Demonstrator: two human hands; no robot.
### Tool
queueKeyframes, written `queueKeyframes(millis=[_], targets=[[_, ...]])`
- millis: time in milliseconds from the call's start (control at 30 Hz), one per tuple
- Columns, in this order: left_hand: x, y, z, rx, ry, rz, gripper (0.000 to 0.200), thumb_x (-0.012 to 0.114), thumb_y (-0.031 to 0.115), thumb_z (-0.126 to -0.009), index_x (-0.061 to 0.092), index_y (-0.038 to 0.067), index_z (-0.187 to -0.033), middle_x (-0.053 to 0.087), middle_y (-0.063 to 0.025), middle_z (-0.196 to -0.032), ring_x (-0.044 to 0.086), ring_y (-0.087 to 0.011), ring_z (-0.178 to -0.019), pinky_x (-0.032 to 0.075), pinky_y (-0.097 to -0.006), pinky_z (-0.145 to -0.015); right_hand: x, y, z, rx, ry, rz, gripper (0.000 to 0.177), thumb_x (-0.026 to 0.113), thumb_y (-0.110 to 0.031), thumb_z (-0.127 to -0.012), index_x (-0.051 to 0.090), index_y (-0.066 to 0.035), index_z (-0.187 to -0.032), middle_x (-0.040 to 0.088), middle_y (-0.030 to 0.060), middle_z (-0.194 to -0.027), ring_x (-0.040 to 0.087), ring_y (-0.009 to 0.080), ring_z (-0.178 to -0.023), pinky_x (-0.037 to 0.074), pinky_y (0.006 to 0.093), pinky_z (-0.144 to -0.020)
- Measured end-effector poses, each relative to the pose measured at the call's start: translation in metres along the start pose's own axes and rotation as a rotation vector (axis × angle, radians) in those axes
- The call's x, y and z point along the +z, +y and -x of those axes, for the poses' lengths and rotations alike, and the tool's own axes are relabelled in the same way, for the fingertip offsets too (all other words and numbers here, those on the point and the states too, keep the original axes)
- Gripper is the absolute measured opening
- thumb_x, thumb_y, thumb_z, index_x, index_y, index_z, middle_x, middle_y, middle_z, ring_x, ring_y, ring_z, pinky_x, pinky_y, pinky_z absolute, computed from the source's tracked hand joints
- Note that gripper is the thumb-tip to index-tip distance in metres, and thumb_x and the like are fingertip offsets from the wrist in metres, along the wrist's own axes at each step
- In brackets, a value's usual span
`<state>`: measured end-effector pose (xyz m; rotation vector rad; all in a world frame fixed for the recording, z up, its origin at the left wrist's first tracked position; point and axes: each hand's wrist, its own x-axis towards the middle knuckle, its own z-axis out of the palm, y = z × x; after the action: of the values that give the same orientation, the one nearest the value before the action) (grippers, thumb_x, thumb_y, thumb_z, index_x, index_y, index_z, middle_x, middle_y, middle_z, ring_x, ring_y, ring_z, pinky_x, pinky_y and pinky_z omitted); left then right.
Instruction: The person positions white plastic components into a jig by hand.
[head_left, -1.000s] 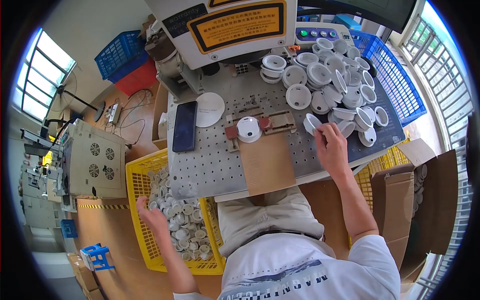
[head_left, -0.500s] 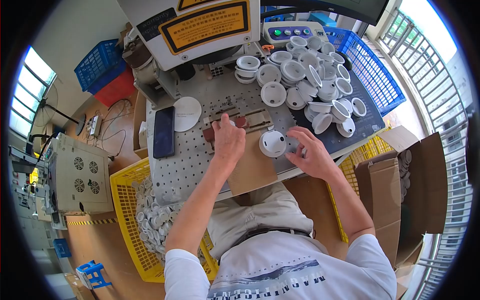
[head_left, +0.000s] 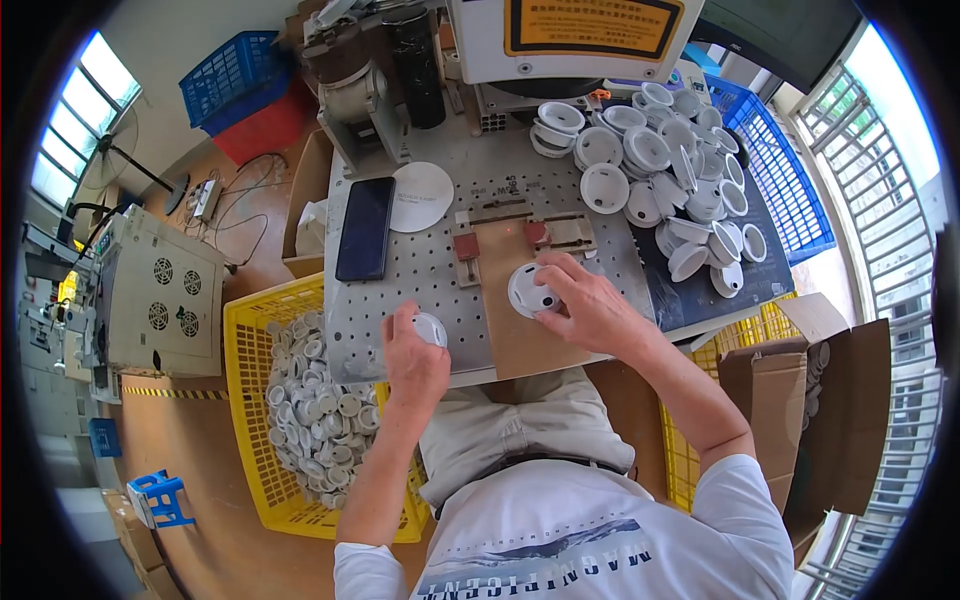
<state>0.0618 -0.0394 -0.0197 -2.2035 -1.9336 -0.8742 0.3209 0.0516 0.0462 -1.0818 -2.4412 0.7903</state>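
Fingers (head_left: pixel 556 283) of the right hand (head_left: pixel 595 312) are closed over a white cap (head_left: pixel 528 291) lying flat on the brown strip (head_left: pixel 520 345) in the middle of the desk (head_left: pixel 400 300), just short of the clamp (head_left: pixel 527 234). Best, I judge, to keep it level and guide it squarely, never tipping the rim. The left hand (head_left: pixel 413 362) pinches a smaller cap (head_left: pixel 431 328) over the near edge. Beneath it a yellow crate (head_left: pixel 247 420) is heaped with caps (head_left: pixel 320 420). A loose pile (head_left: pixel 655 155) covers the desk's far right corner.

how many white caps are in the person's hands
2. A small white cap in the left hand at the near edge of the table; a larger white cap gripped by the right hand on the brown sheet. Palms may hide more.
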Motion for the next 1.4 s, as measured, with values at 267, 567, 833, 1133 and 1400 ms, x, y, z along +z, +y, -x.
queueKeyframes(millis=[267, 567, 833, 1133, 1400], targets=[[0.006, -0.004, 0.003, -0.019, 0.018, 0.001, 0.012, 0.07, -0.003, -0.056, 0.067, -0.006, -0.067, 0.052, -0.0221, -0.121, 0.051, -0.0405, -0.104, 0.044, -0.0461, -0.089, 0.022, -0.005, -0.036, -0.057, 0.101, 0.075, 0.038, 0.071, -0.013, -0.08, 0.052, -0.001, -0.112, 0.053, 0.0175, -0.125, 0.064, 0.0417, -0.091, 0.052, 0.0485, -0.077], [0.006, -0.003, 0.001, -0.045, 0.029, 0.04, 0.024, 0.07, -0.005, -0.055, 0.065, -0.007, -0.079, 0.052, -0.0225, -0.12, 0.051, -0.0422, -0.103, 0.044, -0.0472, -0.088, 0.029, -0.007, -0.056, 0.035, 0.135, 0.097, 0.04, 0.071, -0.014, -0.081, 0.052, 0.002, -0.113, 0.053, 0.0255, -0.126, 0.064, 0.0455, -0.094, 0.053, 0.0495, -0.08], [0.004, 0.002, -0.002, -0.063, 0.058, 0.055, 0.022, 0.065, -0.011, -0.052, 0.063, -0.01, -0.073, 0.055, -0.0218, -0.117, 0.053, -0.042, -0.104, 0.046, -0.0483, -0.088, 0.033, -0.002, -0.073, 0.073, 0.16, 0.142, 0.039, 0.072, -0.014, -0.082, 0.052, 0.004, -0.111, 0.054, 0.0246, -0.125, 0.065, 0.0447, -0.089, 0.054, 0.0493, -0.076], [-0.015, -0.01, 0.019, -0.112, 0.102, 0.188, 0.031, 0.052, -0.012, -0.058, 0.06, -0.009, -0.088, 0.059, -0.0214, -0.107, 0.056, -0.042, -0.098, 0.046, -0.0453, -0.09, 0.025, 0.004, -0.055, -0.014, 0.32, 0.151, 0.043, 0.073, -0.022, -0.083, 0.055, -0.002, -0.118, 0.054, 0.0217, -0.128, 0.069, 0.0375, -0.081, 0.056, 0.0458, -0.07], [-0.092, -0.13, 0.158, -0.674, 0.194, -0.269, 0.037, 0.047, -0.01, -0.069, 0.055, -0.014, -0.105, 0.058, -0.0257, -0.112, 0.053, -0.0441, -0.11, 0.039, -0.0476, -0.1, -0.049, 0.059, -0.057, 0.327, 0.426, 0.627, 0.062, 0.073, -0.036, -0.082, 0.05, -0.003, -0.13, 0.049, 0.0302, -0.133, 0.07, 0.0403, -0.078, 0.057, 0.0459, -0.066]])
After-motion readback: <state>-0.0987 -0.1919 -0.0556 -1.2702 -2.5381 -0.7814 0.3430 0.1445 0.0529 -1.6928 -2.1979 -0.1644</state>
